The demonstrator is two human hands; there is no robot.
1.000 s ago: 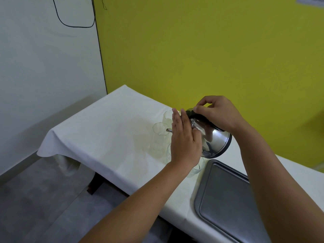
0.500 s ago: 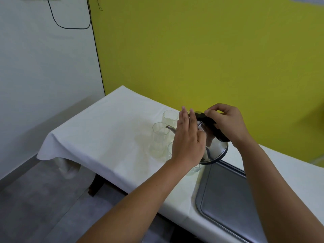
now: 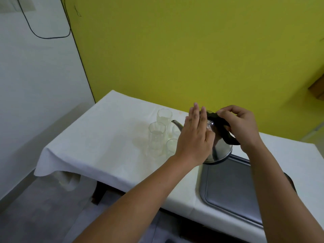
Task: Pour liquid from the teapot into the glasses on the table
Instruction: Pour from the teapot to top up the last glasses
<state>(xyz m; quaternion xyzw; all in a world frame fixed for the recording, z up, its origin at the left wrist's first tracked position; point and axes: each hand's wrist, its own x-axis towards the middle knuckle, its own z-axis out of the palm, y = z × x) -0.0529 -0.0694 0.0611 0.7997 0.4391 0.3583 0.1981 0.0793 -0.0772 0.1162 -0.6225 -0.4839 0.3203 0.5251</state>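
A: Logging positions. Where is the teapot (image 3: 221, 148)?

B: Steel body, roughly upright, its base at the far-left corner of the grey tray (image 3: 233, 186); whether it rests there or is held just above, cannot tell. Spout (image 3: 177, 125) points to 9 o'clock, tip over the cluster of glasses (image 3: 157, 137).

A: Right hand (image 3: 241, 126)?

B: Its grip is closed around the black handle (image 3: 224, 130) at the top of the pot, fingers curled over it.

A: Left hand (image 3: 194, 137)?

B: Flat, fingers extended and together, palm laid against the pot's near-left side and lid area. Grip wide, closing on nothing.

A: Glasses?

B: Four clear ones visible, standing upright on the white-clothed surface (image 3: 105, 137), at 9 o'clock from the pot. The tall front one holds a little pale liquid at the bottom; the back one (image 3: 164, 117) shows a low level too. Two others are partly hidden behind the left hand; contents unclear.

A: Surroundings?

B: Yellow wall (image 3: 192, 50) at 12 o'clock, white wall with a black cable (image 3: 47, 36) at 10.
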